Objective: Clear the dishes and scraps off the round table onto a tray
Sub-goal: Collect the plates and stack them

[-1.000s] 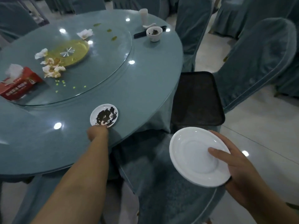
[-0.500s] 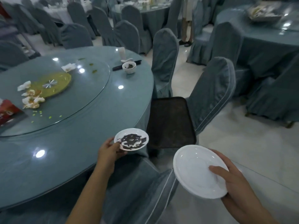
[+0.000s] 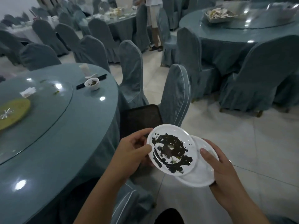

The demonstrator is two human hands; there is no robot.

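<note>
a small white dish (image 3: 171, 148) smeared with dark sauce is held in the air, just right of the round table's (image 3: 64, 126) near edge. the left hand (image 3: 132, 152) pinches its left rim, thumb on top and fingers underneath. the dish overlaps a clean white plate (image 3: 200, 173), which sits lower and to the right, gripped at its right rim by the right hand (image 3: 221, 168) with the thumb on top. just beyond both dishes a dark tray (image 3: 139, 118) rests on the seat of a covered chair (image 3: 176, 94), partly hidden by the dish and left hand. further left on the table stand a small white bowl (image 3: 93, 84) with scraps, dark chopsticks (image 3: 100, 77) behind it, a pale cup (image 3: 84, 68), a crumpled napkin (image 3: 27, 92) and a yellow disc (image 3: 11, 112) on the glass turntable (image 3: 48, 107). more covered chairs and tables fill the far room.
</note>
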